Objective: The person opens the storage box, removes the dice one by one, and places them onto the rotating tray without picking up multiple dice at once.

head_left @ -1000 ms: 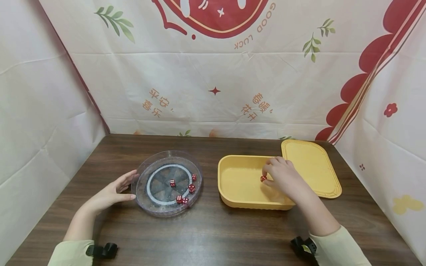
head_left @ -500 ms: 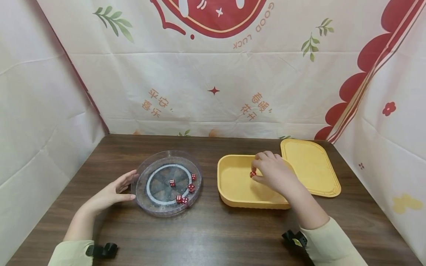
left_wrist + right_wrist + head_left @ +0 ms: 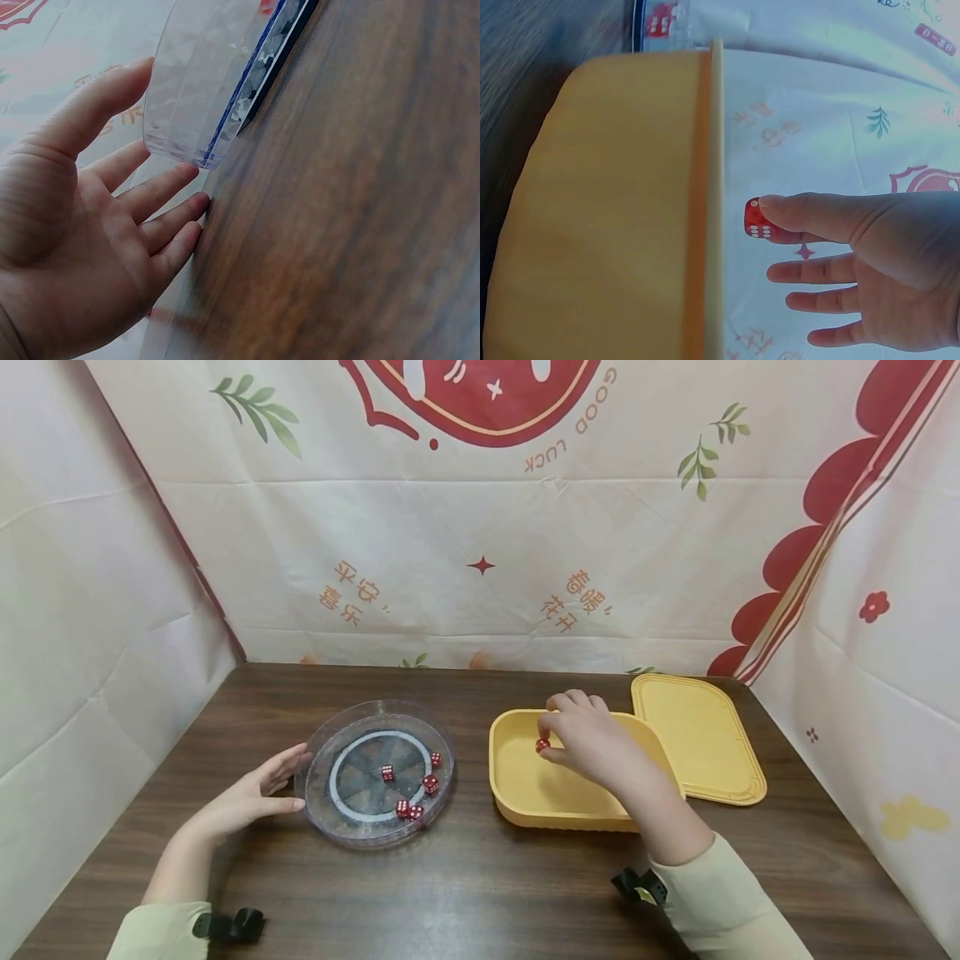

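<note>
My right hand pinches a red die with white pips between thumb and index finger, over the yellow box. In the right wrist view, that die sits at the thumb tip, above the box's rim, and the other fingers are spread. My left hand is at the left side of a round clear dish, thumb and fingers spread and fairly straight. Fingertips touch or nearly touch the dish wall in the left wrist view. Several red dice lie inside the dish, mostly on its right.
A yellow lid lies flat behind and to the right of the box, close against it. Between dish and box runs a strip of the brown wooden table. Printed cloth hangs behind the table and along both sides.
My right hand has moved left across the yellow box, carrying the die from its right part toward its left end. The left hand, dish and dice in it stay put.
</note>
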`<state>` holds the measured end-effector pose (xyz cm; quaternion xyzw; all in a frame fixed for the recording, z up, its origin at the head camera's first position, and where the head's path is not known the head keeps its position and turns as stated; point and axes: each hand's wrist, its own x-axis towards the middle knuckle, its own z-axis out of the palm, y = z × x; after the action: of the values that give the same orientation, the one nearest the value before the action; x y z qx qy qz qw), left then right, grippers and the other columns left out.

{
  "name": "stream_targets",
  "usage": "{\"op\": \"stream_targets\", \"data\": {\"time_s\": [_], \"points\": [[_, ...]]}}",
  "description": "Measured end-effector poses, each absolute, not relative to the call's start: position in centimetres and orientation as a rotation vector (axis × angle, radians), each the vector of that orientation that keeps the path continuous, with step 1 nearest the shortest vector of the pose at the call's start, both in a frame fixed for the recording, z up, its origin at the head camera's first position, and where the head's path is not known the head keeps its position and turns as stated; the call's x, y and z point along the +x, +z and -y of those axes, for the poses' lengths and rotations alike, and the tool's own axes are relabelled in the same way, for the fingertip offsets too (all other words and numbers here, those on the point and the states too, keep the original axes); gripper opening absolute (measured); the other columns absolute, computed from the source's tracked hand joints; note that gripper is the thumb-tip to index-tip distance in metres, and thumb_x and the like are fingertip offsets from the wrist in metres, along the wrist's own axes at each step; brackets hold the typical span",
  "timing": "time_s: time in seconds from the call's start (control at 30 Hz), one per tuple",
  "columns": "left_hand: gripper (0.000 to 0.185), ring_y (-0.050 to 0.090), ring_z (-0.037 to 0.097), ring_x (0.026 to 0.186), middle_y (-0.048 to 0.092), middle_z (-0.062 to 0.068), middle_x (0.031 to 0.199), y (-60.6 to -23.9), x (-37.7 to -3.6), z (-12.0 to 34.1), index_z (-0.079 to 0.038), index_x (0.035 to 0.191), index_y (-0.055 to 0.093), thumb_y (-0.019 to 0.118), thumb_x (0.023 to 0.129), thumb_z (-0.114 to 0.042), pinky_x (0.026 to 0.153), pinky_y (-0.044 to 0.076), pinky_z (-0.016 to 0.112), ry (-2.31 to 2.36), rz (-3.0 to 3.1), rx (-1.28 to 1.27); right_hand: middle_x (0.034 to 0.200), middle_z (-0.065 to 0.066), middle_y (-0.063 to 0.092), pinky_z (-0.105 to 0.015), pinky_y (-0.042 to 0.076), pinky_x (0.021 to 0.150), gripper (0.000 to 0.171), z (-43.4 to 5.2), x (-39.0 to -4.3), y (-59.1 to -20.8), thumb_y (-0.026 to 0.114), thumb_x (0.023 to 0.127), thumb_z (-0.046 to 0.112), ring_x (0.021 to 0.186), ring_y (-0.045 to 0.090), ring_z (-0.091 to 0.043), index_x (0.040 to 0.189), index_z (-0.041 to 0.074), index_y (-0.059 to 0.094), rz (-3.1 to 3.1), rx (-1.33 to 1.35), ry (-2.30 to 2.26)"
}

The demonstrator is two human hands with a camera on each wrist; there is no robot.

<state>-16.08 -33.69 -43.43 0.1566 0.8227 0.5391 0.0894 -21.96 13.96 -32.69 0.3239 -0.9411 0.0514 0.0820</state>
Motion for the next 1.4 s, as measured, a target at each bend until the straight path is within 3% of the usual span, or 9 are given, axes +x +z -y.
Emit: {"op": "stream_targets", "data": {"time_s": [0.3,0.83,1.03,1.4], "points": [[0.08,0.018,0.047,0.136,0.028,0.027,0.149,-43.4,-16.1,33.7,0.0,0.15,0.021,0.069,0.087,-0.008,0.095,0.028,0.007,1.598,-2.453,0.465,0.101,-0.005,0.057,-0.049,0.035,0.086,0.016,-11.7,-21.8,-32.1,0.077,0.08,0.023,0.106,0.046,-0.031,0.075,0.022,0.062,2.779,1.031,0.16],[0.08,0.019,0.046,0.135,0.029,0.028,0.149,-43.5,-16.1,33.7,0.0,0.15,0.021,0.069,0.087,-0.008,0.095,0.028,0.008,1.602,-2.454,0.459,0.116,-0.009,0.057,-0.05,0.036,0.092,0.018,-7.7,-21.8,-32.0,0.076,0.082,0.03,0.113,0.046,-0.032,0.087,0.017,0.065,2.794,1.109,0.098],[0.08,0.019,0.046,0.136,0.029,0.027,0.149,-43.4,-16.1,33.7,-0.001,0.15,0.021,0.07,0.087,-0.008,0.095,0.029,0.008,1.605,-2.447,0.443,0.114,-0.007,0.058,-0.048,0.038,0.09,0.019,-6.1,-21.8,-32.2,0.077,0.082,0.032,0.113,0.047,-0.03,0.08,0.019,0.062,2.777,1.143,0.081],[0.08,0.019,0.045,0.136,0.028,0.026,0.15,-43.4,-16.1,33.7,-0.002,0.15,0.021,0.069,0.087,-0.008,0.094,0.029,0.008,1.611,-2.435,0.435,0.115,-0.006,0.058,-0.046,0.038,0.09,0.019,-3.2,-22.1,-33.2,0.077,0.082,0.031,0.112,0.047,-0.029,0.082,0.019,0.063,2.8,1.186,0.105]]}}
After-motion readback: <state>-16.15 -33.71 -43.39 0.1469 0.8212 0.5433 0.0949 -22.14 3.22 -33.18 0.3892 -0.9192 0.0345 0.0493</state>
